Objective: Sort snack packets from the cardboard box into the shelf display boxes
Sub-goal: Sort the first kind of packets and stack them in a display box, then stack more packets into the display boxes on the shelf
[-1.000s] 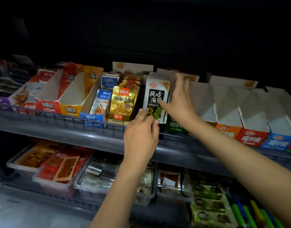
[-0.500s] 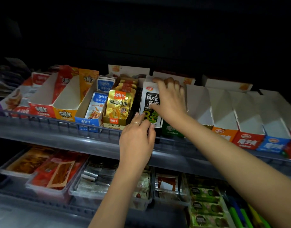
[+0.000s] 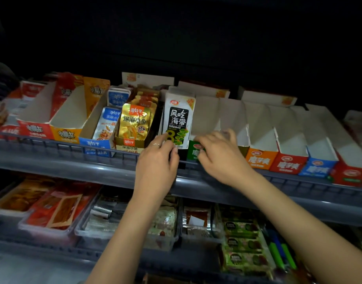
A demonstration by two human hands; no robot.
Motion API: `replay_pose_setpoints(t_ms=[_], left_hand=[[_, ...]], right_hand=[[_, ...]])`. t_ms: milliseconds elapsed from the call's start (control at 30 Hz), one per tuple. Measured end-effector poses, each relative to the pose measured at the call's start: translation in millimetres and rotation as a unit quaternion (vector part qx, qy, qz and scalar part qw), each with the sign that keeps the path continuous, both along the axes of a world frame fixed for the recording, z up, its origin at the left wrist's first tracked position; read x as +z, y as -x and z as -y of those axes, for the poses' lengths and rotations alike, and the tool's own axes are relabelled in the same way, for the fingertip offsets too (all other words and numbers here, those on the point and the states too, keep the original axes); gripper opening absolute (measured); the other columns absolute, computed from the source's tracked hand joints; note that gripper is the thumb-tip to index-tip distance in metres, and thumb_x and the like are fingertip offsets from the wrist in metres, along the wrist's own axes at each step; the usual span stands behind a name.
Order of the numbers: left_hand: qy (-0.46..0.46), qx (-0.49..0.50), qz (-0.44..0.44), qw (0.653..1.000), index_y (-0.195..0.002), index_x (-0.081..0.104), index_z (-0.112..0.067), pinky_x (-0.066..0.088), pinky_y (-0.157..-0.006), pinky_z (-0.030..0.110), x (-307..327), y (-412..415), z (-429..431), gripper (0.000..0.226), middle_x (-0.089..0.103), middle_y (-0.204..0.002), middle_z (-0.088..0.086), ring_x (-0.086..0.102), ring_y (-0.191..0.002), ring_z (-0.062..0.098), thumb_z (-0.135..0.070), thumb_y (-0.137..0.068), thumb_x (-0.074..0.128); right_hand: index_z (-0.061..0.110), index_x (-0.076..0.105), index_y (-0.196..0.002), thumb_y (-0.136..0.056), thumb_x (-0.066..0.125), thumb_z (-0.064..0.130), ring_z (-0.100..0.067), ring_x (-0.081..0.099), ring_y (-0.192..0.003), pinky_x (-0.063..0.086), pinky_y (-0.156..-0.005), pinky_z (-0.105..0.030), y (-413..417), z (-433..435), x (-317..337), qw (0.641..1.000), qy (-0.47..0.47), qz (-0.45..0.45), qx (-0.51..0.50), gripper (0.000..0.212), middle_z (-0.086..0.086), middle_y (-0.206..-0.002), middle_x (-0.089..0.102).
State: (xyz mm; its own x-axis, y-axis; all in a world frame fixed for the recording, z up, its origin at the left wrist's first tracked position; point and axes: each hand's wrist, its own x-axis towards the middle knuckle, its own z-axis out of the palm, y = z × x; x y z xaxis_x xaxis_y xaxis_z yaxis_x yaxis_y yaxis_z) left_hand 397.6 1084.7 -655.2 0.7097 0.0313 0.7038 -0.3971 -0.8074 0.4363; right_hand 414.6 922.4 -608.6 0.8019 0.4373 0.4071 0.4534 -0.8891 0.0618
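– Seaweed packet [image 3: 179,119], white with a black label: where is it?
– Standing upright at the front of a black display box [image 3: 182,160], directly above the left hand [image 3: 155,167]. More white packets seem to stand behind it.

– Which step is this, and how should it be done?
– I judge it to be seating and squaring the front packet. Its foot should go down behind the box lip, with the label facing outward. The pinch should be light, so the wrapper does not crease. The other hand can brace the neighbouring box so nothing slides. If let go while leaning forward, the packet could tip over the wire rail [image 3: 73,146].

– How does the left hand have it?
– It is nearly closed. The ringed forefinger and the thumb pinch the packet's bottom edge, and the other fingers curl in beneath.

– And the right hand [image 3: 221,156]?
– It is just right of the packet, and blurred. Its fingers bend loosely over the front lip of a green display box [image 3: 193,153]. I cannot tell whether it grips anything.

– What lies around the hands?
– Left of the left hand, gold fish-snack packets [image 3: 134,124] fill their box. Beyond the right hand, an orange display box [image 3: 260,159] shows only bare white walls. The cardboard box is out of view.
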Motion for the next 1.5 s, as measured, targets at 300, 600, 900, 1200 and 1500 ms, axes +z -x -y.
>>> replay_pose_setpoints(t_ms=[300,600,900,1200,1500], left_hand=[[-0.024,0.001,0.021,1.0,-0.09,0.063,-0.006,0.044,-0.063,0.031,-3.0,-1.2,-3.2,0.017,0.061,-0.111,0.011,0.062,-0.079,0.028,-0.017,-0.092,0.051],[-0.071,0.003,0.058,0.996,-0.121,0.056,-0.006,0.036,-0.101,0.045,-1.4,26.7,0.9,0.033,0.043,-0.138,0.021,0.041,-0.127,0.033,-0.017,-0.09,0.057],[-0.34,-0.293,0.011,0.894,-0.099,0.064,-0.009,0.04,-0.087,0.037,-100.7,136.2,16.2,0.021,0.063,-0.1,0.01,0.058,-0.092,0.028,-0.015,-0.084,0.05],[-0.445,-0.36,-0.295,0.765,-0.112,0.067,-0.014,0.049,-0.088,0.039,-202.5,178.6,-35.2,0.035,0.07,-0.102,0.007,0.064,-0.096,0.028,-0.015,-0.077,0.07],[-0.406,-0.28,-0.341,0.8,-0.113,0.064,-0.005,0.044,-0.088,0.046,-210.4,174.1,-56.6,0.033,0.066,-0.104,0.018,0.061,-0.098,0.037,-0.006,-0.08,0.066]], right_hand=[[0.016,0.044,-0.126,-0.09,0.043,0.01,-0.02,0.038,-0.106,0.018,-0.08,-0.018,25.6,6.7,-2.8,0.989,-0.062,-0.108,0.075,0.036,-0.002,-0.119,0.054],[0.011,0.042,-0.131,-0.074,0.043,-0.014,-0.009,0.04,-0.122,0.029,-0.103,-0.012,59.9,22.2,-15.7,0.954,-0.258,-0.05,0.144,0.062,-0.001,-0.129,0.041],[0.009,0.058,-0.079,-0.08,0.039,0.003,-0.018,0.055,-0.079,0.045,-0.069,-0.031,147.1,75.8,-138.6,0.954,-0.254,-0.118,0.107,0.02,0.0,-0.087,0.053],[0.007,0.062,-0.108,-0.093,0.05,0.002,-0.018,0.059,-0.1,0.044,-0.08,-0.017,237.7,114.8,-318.5,0.797,-0.125,-0.589,-0.052,0.02,-0.004,-0.107,0.06],[-0.004,0.053,-0.126,-0.092,0.061,0.02,-0.036,0.056,-0.114,0.047,-0.094,-0.041,243.5,27.6,-382.5,0.623,-0.402,-0.601,-0.299,0.042,-0.024,-0.127,0.056]])
